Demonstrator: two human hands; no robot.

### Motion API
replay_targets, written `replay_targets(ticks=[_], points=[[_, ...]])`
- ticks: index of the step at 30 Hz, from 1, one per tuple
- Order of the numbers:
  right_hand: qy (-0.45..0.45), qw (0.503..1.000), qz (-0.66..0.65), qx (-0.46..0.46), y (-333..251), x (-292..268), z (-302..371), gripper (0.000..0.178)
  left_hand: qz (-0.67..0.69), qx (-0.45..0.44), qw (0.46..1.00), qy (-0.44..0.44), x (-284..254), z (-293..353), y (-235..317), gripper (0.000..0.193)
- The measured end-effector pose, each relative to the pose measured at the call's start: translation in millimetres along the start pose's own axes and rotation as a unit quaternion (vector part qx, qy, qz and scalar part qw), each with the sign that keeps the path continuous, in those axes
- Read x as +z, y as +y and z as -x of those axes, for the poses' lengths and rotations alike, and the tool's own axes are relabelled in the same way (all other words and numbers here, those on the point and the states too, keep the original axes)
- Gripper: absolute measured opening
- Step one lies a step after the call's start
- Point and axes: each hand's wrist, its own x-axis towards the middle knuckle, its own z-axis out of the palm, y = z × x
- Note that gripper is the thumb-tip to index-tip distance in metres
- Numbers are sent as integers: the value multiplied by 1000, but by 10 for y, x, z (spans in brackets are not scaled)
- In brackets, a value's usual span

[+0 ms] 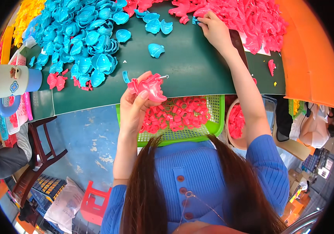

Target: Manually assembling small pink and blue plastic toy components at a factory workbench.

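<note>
"Pink shell (150, 87) first: where is it?"

"Up in the left hand, above the front edge of the green desk (198, 62). Going from the left, though, there's a white and blue cup (19, 82) with a handle, then a big heap of blue shells (85, 33) piled on the desk."

"And next to the heap?"

"A small curved blue strip (125, 77) lies flat, just beside the left hand (132, 107). That hand pinches the pink shell between thumb and fingers. A thin metal piece (164, 77) sticks out of the shell's right side."

"What's further right?"

"One loose blue shell (156, 50) lies apart on the desk. Below the desk's edge, a green basket (218, 126) holds many pink rings (190, 117)."

"And the other hand?"

"The right hand (215, 32) reaches to the far side, pinching a small blue piece (195, 20) at its fingertips, near the heap of pink parts (252, 23). Below its forearm is a tub (240, 143) with more pink pieces. An orange panel (309, 50) stands at far right."
</note>
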Motion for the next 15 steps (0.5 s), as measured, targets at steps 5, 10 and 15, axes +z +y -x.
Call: replay_targets(ticks=[5,10,15], points=[[-14,998,-56,-39,-51,-82,152,12,5,1,1000,2,-26,24,-13,52],[-19,994,-105,-29,-78,-146,230,14,15,-9,1000,-7,33,10,-48,48],[-46,899,-411,147,-437,-426,349,10,-8,48,998,42,121,32,-91,54]])
